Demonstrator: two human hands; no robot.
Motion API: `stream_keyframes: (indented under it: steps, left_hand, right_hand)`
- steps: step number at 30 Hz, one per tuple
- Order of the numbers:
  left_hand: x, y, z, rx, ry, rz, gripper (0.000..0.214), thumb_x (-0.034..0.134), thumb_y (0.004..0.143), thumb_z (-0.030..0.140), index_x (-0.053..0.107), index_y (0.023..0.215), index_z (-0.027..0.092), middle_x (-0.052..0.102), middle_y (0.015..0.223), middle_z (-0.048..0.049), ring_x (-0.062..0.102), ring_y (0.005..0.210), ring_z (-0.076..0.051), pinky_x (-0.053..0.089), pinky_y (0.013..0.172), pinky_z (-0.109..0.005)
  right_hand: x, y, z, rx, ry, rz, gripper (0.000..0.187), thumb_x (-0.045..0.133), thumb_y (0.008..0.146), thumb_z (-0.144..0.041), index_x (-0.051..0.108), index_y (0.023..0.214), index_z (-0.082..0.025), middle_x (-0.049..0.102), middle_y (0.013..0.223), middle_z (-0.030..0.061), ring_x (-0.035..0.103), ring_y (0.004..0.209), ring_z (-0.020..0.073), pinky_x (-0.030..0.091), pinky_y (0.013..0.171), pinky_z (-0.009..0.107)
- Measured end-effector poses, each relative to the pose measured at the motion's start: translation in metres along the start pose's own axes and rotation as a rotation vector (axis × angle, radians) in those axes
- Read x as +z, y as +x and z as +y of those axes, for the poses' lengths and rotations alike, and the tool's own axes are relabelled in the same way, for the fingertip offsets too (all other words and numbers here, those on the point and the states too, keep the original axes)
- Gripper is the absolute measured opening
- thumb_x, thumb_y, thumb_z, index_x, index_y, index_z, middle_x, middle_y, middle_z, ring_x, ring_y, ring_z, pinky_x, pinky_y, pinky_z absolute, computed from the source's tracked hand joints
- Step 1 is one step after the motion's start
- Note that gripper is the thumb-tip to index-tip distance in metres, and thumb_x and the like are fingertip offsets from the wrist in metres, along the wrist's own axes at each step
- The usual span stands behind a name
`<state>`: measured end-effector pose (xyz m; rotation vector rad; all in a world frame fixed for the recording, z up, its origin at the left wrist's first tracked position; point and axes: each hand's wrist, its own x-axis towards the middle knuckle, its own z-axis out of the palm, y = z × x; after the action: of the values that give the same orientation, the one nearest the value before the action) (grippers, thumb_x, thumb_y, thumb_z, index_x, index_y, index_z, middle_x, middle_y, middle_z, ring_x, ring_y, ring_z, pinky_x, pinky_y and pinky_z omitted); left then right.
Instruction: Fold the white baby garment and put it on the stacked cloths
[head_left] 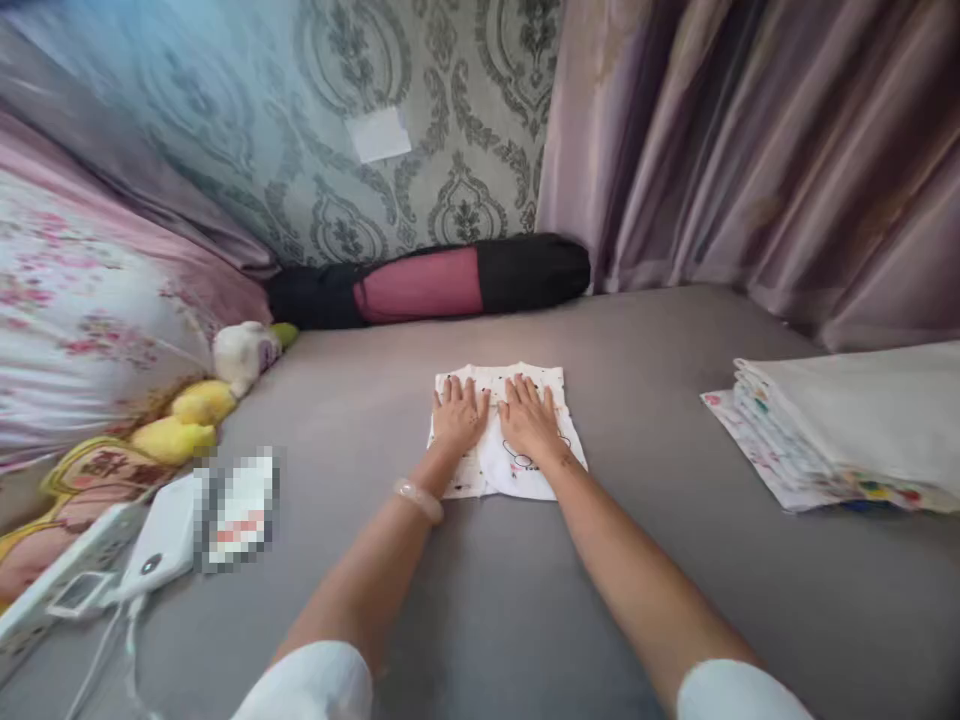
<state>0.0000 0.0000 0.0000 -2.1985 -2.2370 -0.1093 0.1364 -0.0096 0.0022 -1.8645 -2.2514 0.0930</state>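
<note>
A small white printed garment (pixel 525 485), partly folded, lies on the grey bed sheet (pixel 645 400) in front of me. Dark speckles and a black outline drawing show on its cloth. My left hand (pixel 459 412) rests flat on its left half, fingers spread. On the right half my right hand (pixel 529 415) presses palm down, its fingers also stretched out. Neither hand grips the cloth. Both palms hide part of the print. A pale bangle (pixel 418 500) circles my left wrist.
To the right sits a stack of folded cloth (pixel 847 420). On the left lie a white power bank (pixel 166 530) with cables, a power strip (pixel 67 580), yellow plush toys (pixel 176 435) and a floral pillow (pixel 97 310). A black and pink long bag (pixel 427 283) lies along the wall.
</note>
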Motion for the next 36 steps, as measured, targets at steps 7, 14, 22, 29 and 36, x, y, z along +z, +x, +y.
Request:
stream_keyframes:
  steps: [7, 14, 22, 29, 36]
  left_hand:
    - [0.002, 0.0, -0.001, -0.01, -0.041, 0.042, 0.066, 0.013, 0.097, 0.053, 0.033, 0.149, 0.017, 0.025, 0.153, -0.0132, 0.021, 0.145, -0.029, 0.018, 0.119, -0.051]
    - [0.004, -0.002, 0.0, -0.048, -0.063, 0.113, 0.071, 0.01, 0.097, 0.055, 0.03, 0.15, 0.013, 0.019, 0.155, -0.0137, 0.012, 0.148, -0.028, 0.009, 0.121, -0.051]
    - [0.007, 0.005, -0.001, -0.07, -0.083, 0.018, 0.073, 0.013, 0.095, 0.058, 0.031, 0.15, 0.013, 0.018, 0.154, -0.0177, 0.014, 0.147, -0.032, 0.016, 0.119, -0.05]
    - [0.006, 0.002, -0.002, -0.082, -0.1, 0.055, 0.074, 0.012, 0.095, 0.059, 0.031, 0.15, 0.013, 0.019, 0.154, -0.015, 0.013, 0.148, -0.029, 0.013, 0.121, -0.049]
    - [0.002, 0.001, -0.002, -0.21, -0.154, 0.1, 0.076, 0.002, 0.095, 0.056, 0.025, 0.152, 0.011, 0.01, 0.157, -0.008, 0.006, 0.149, -0.024, 0.007, 0.122, -0.05]
  right_hand:
    - [0.001, 0.0, 0.002, -0.002, 0.02, -0.008, 0.052, 0.029, 0.103, -0.034, 0.031, 0.151, -0.012, 0.021, 0.155, 0.0072, 0.016, 0.144, 0.0227, 0.008, 0.116, 0.05]
    - [0.002, 0.002, 0.006, 0.022, 0.026, 0.035, 0.056, 0.024, 0.104, -0.038, 0.026, 0.152, -0.01, 0.016, 0.156, 0.0056, 0.009, 0.145, 0.021, 0.003, 0.117, 0.05]
    - [0.006, 0.003, 0.012, 0.141, -0.032, 0.032, 0.058, 0.024, 0.104, -0.04, 0.032, 0.149, -0.005, 0.022, 0.154, 0.0113, 0.015, 0.143, 0.0251, 0.006, 0.116, 0.05]
    - [0.007, 0.005, 0.012, 0.135, -0.02, 0.029, 0.058, 0.024, 0.104, -0.04, 0.033, 0.149, -0.005, 0.023, 0.154, 0.0116, 0.015, 0.143, 0.0252, 0.008, 0.116, 0.05]
    - [-0.001, 0.004, 0.016, 0.243, -0.018, 0.186, 0.056, 0.028, 0.102, -0.034, 0.033, 0.149, -0.003, 0.02, 0.155, 0.014, 0.011, 0.144, 0.0274, 0.002, 0.115, 0.053]
